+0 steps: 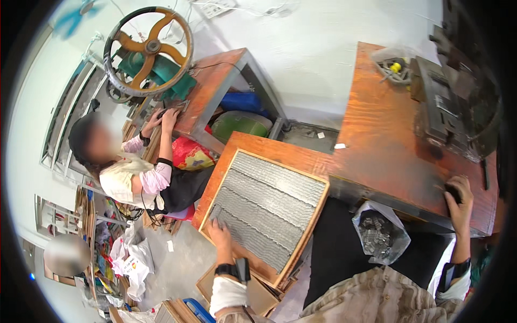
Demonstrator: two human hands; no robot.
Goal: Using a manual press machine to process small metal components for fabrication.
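My left hand (219, 235) rests over the lower left edge of a wood-framed tray (322, 200), its fingertips drawn together at the outer row of parts. Whatever they pinch is too small to name. Tightly packed rows of small silvery metal pieces (264, 204) fill the tray. At the right, my right hand (461, 203) lies at the near edge of a worn reddish-brown workbench (385, 137), fingers curled around something dark that I cannot make out. Close to it stands a dark metal machine (449, 107). A clear plastic bag (379, 232) of small metal pieces hangs open below the bench edge.
Across the tray, a co-worker (126, 172) sits with both hands at another bench (218, 75), below a large handwheel (152, 47). A bag with a yellow item (396, 67) lies at the back of my bench. White plastic bags (132, 261) sit on the floor at left.
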